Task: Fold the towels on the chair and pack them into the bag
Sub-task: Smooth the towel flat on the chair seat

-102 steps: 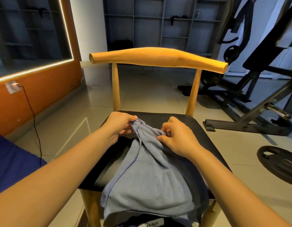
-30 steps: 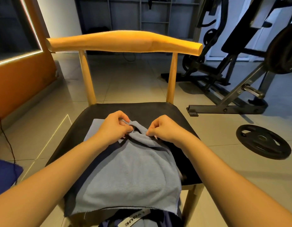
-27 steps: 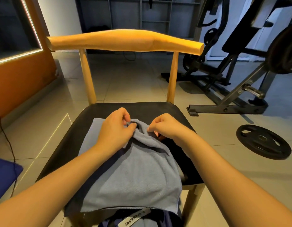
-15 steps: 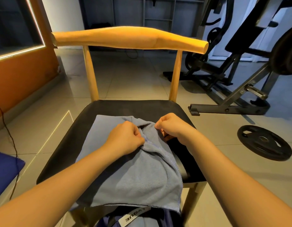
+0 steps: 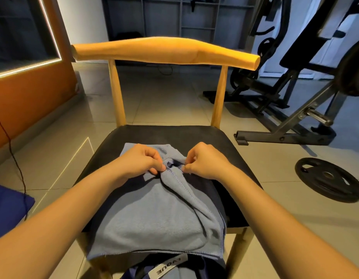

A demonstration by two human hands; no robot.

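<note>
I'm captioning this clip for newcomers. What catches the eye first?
Two bare hands, left hand and right hand, pinch a blue-grey terry towel spread on the black seat of a wooden chair at centre. A black weight plate lies on the tiled floor at right.

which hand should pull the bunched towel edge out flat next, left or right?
Probably the right hand: it pinches the towel edge where the fabric is ridged toward the right, with bare chair seat beside it. The left hand rests on the flatter side and can anchor.
</note>
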